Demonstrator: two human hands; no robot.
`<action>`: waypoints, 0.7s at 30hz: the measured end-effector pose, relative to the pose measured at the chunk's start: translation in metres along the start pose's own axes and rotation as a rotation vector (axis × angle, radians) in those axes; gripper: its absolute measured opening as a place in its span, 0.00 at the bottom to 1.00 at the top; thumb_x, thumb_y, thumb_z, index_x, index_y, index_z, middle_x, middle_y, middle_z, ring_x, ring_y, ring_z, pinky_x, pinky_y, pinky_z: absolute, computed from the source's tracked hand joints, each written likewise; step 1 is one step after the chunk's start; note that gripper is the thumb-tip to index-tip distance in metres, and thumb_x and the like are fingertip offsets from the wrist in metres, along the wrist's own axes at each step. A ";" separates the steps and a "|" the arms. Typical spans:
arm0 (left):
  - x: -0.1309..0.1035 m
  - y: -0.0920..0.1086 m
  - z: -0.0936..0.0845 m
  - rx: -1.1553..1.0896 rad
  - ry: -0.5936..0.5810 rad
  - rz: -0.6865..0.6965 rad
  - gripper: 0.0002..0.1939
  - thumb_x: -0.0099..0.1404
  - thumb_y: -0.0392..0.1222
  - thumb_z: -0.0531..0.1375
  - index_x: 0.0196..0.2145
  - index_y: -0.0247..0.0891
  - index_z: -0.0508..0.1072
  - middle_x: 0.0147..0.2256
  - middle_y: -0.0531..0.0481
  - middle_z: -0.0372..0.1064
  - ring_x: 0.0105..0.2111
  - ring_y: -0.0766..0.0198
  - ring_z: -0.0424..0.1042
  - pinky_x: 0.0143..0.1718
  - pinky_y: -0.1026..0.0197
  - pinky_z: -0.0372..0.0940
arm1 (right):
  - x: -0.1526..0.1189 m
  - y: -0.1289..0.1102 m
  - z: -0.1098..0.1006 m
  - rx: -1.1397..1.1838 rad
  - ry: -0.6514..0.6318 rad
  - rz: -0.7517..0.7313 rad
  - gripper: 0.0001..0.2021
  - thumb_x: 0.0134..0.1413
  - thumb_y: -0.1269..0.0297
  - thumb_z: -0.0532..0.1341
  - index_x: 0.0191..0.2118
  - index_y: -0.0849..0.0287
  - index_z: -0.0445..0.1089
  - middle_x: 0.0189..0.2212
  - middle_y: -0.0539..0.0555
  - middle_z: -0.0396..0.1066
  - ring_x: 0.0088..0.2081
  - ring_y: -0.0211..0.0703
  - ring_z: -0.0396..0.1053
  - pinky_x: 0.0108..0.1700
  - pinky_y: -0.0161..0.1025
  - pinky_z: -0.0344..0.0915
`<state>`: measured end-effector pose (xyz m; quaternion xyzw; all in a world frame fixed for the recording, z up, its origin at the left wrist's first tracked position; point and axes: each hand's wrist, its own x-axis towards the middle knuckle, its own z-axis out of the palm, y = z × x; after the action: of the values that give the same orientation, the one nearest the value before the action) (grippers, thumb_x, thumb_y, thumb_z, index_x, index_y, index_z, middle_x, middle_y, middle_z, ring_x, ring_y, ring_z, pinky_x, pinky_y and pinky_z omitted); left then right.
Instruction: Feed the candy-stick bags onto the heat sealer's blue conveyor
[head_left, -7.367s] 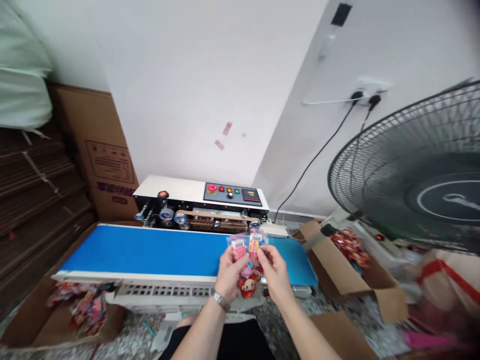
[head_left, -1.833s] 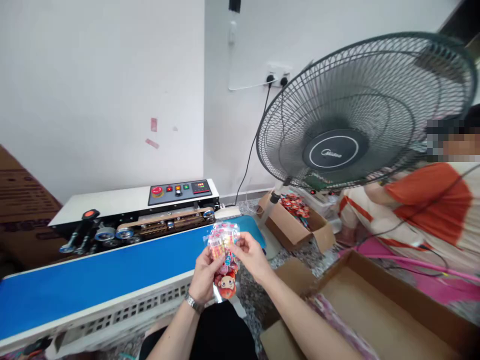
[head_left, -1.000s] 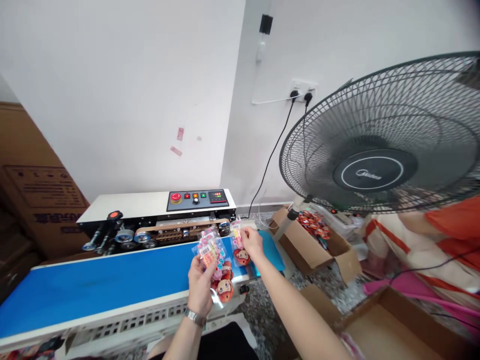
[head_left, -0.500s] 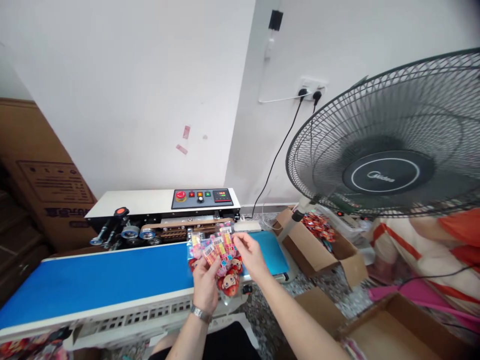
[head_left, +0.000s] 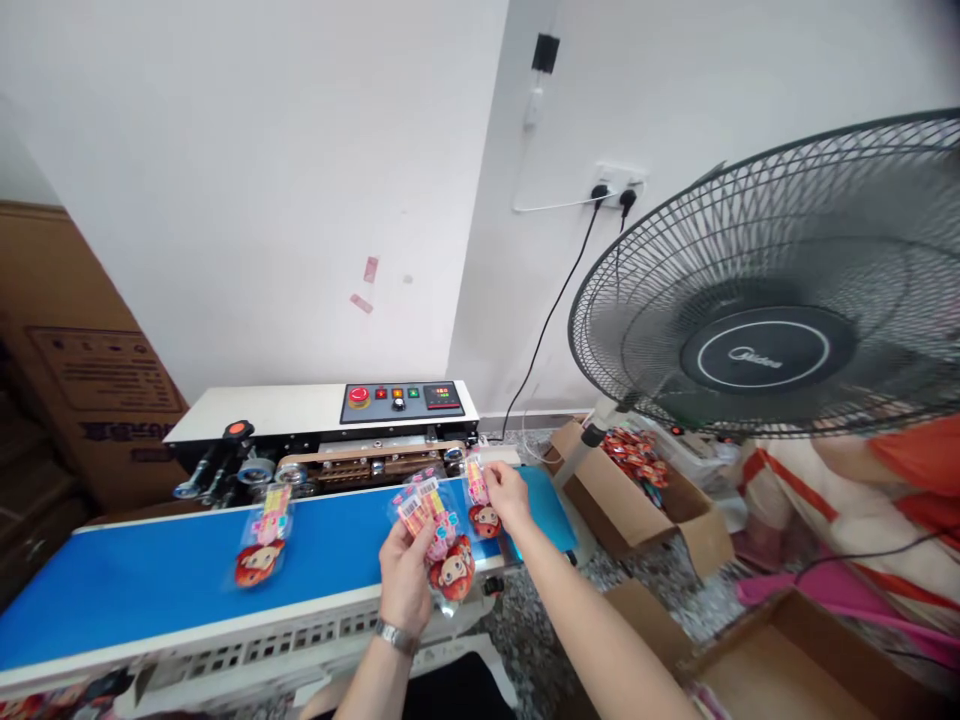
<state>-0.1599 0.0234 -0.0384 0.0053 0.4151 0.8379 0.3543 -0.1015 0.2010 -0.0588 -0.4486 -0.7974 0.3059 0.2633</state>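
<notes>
being pinched by the closed grip of the left hand (head_left: 405, 578), a spread of cartoon-character packets (head_left: 451, 572) is held over the near edge of the blue conveyor belt (head_left: 172, 560). at that hand's two o'clock, a single packet (head_left: 484, 520) is pinched by the right hand (head_left: 508, 496), thumb and fingers closed. at nine o'clock, another packet (head_left: 260, 560) is borne flat by the belt.

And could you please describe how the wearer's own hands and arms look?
The left hand and right hand are ungloved, with no sleeves showing on the forearms. A silver-coloured link band circles the left wrist; nothing shows on the right.
</notes>
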 end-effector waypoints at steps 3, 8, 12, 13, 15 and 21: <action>0.000 -0.001 0.001 -0.005 -0.039 0.026 0.20 0.48 0.40 0.66 0.40 0.35 0.70 0.39 0.44 0.73 0.36 0.59 0.72 0.41 0.57 0.65 | -0.009 -0.016 -0.002 0.040 -0.016 -0.055 0.12 0.49 0.60 0.55 0.37 0.57 0.71 0.32 0.54 0.73 0.35 0.46 0.69 0.40 0.39 0.62; 0.000 -0.003 0.001 -0.009 -0.060 0.034 0.22 0.48 0.40 0.66 0.42 0.36 0.68 0.40 0.44 0.72 0.37 0.59 0.72 0.42 0.55 0.64 | -0.045 -0.036 -0.010 0.477 -0.324 -0.177 0.15 0.52 0.55 0.55 0.42 0.57 0.67 0.37 0.54 0.71 0.38 0.44 0.68 0.38 0.38 0.64; 0.001 -0.005 -0.002 0.031 -0.059 0.035 0.21 0.48 0.40 0.66 0.41 0.36 0.69 0.39 0.45 0.72 0.39 0.60 0.71 0.43 0.57 0.63 | -0.054 -0.032 -0.011 0.624 -0.330 -0.118 0.13 0.48 0.54 0.59 0.32 0.59 0.66 0.26 0.50 0.68 0.28 0.39 0.66 0.30 0.34 0.63; 0.001 -0.006 -0.003 0.049 -0.047 0.034 0.20 0.48 0.40 0.66 0.40 0.35 0.69 0.39 0.45 0.72 0.39 0.61 0.71 0.43 0.58 0.63 | -0.051 -0.029 -0.012 0.654 -0.262 -0.067 0.13 0.48 0.53 0.59 0.32 0.59 0.65 0.24 0.49 0.67 0.26 0.38 0.65 0.28 0.34 0.61; 0.003 -0.006 -0.004 0.075 -0.032 0.033 0.19 0.47 0.41 0.66 0.38 0.35 0.70 0.38 0.45 0.72 0.38 0.61 0.71 0.42 0.59 0.63 | -0.044 -0.025 -0.016 0.709 -0.156 0.023 0.15 0.45 0.52 0.61 0.33 0.59 0.64 0.22 0.48 0.66 0.23 0.37 0.63 0.25 0.33 0.59; 0.006 -0.006 -0.004 0.185 -0.049 0.069 0.21 0.49 0.43 0.65 0.41 0.34 0.68 0.37 0.45 0.72 0.34 0.63 0.71 0.38 0.59 0.64 | -0.055 -0.029 -0.020 0.840 -0.289 0.031 0.14 0.45 0.54 0.63 0.33 0.58 0.64 0.25 0.48 0.66 0.26 0.37 0.64 0.30 0.34 0.62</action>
<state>-0.1617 0.0267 -0.0471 0.0729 0.4816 0.8072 0.3335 -0.0784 0.1456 -0.0320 -0.2672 -0.6257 0.6669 0.3039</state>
